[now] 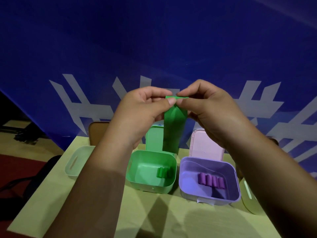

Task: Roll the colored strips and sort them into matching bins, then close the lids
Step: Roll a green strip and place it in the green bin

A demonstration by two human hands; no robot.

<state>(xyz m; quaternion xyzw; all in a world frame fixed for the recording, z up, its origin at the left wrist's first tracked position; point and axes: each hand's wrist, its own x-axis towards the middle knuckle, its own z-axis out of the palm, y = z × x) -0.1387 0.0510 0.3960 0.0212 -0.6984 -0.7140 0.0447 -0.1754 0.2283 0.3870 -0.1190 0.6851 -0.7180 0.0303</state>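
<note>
Hanging lengthwise in the air above the table, a green strip was pinched at its top edge by both hands, and that edge was already folded over into a narrow first turn. The left hand gripped the top left corner between thumb and forefinger; the right hand gripped the top right corner the same way, the two thumbs nearly touching. The loose end of the strip dangled in front of an upright green lid, just above an open green bin that held a few finished green rolls. Beside it on the right stood an open purple bin with a row of purple rolls and a pale pink lid raised behind. A whitish bin sat at the far left and a pale yellow one at the far right, all on a light yellow-green table before a blue backdrop. Rolling well here would likely mean keeping that first turn tight and square to the strip's sides, then winding downward with both thumbs evenly so the coil does not cone. Pressure should probably hold until the roll is over the green bin, since such a strip may spring open.
</note>
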